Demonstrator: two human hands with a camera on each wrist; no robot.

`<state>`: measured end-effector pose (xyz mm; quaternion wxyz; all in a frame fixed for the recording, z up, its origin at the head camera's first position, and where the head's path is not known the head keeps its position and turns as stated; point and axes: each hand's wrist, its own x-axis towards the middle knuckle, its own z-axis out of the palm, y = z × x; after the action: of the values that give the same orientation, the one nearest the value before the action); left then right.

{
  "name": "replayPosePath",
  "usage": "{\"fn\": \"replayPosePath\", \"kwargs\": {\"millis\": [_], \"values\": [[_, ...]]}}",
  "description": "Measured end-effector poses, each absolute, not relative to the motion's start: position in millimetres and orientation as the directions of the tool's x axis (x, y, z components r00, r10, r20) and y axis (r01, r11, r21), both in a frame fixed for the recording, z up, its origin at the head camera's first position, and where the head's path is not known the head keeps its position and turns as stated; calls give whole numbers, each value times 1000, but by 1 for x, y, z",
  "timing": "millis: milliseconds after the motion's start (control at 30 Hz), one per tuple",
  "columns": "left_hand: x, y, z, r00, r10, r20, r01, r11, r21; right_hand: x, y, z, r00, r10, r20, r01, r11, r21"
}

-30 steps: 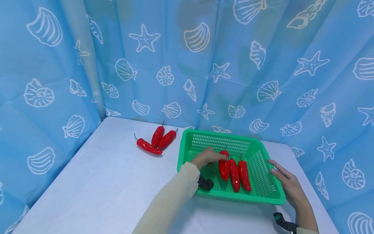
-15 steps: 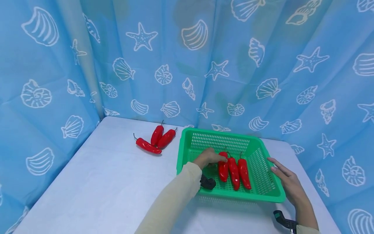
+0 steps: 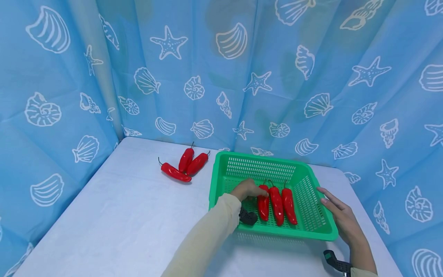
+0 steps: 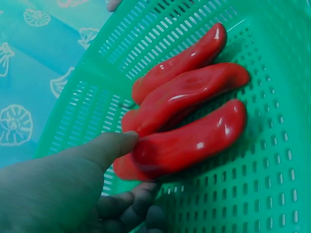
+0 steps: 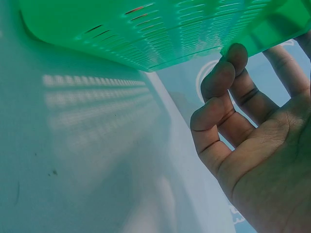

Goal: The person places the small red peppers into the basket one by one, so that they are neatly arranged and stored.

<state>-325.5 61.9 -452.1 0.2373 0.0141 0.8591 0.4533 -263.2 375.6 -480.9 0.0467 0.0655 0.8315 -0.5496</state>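
Note:
Inside a green plastic basket (image 3: 287, 232), my left hand (image 3: 246, 189) pinches the leftmost red chili pepper (image 3: 263, 211) near its stem end. The left wrist view has the thumb on top of that chili pepper (image 4: 194, 148) and the other fingers below it. Two more red chili peppers, a middle one (image 3: 277, 206) and a right one (image 3: 289, 206), lie beside it, stems toward the back. My right hand (image 3: 344, 220) holds the basket's right rim. In the right wrist view, bent fingers (image 5: 210, 119) reach up to the rim's underside.
Three red chili peppers (image 3: 175, 172) lie grouped on the white tabletop (image 3: 114, 215), left of the basket. A blue curtain (image 3: 207, 69) with white shell prints encloses the back and sides. Black wrist-worn cameras (image 3: 333, 261) sit on both wrists.
My left hand and the leftmost chili pepper have shifted slightly toward the front and left, so that pepper lies lower in the basket. The right hand stays at the rim.

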Motion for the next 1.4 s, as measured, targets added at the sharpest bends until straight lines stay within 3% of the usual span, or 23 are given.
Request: {"fn": "replayPosePath", "kwargs": {"millis": [267, 933, 1167, 1400], "values": [[-322, 59, -448, -899, 216, -380, -176, 617, 767, -263, 374, -481, -987, 59, -151, 162, 381, -910], [-325, 48, -417, -894, 229, -385, -222, 520, 825, -262, 374, -483, -989, 43, -141, 147, 315, -938], [-331, 34, -404, -925, 233, -300, -132, 543, 829, -261, 374, -485, -990, 55, -130, 140, 292, -946], [-331, 4, -387, -945, 251, -208, -87, 419, 904, -261, 374, -484, -991, 51, -121, 131, 308, -942]]}}
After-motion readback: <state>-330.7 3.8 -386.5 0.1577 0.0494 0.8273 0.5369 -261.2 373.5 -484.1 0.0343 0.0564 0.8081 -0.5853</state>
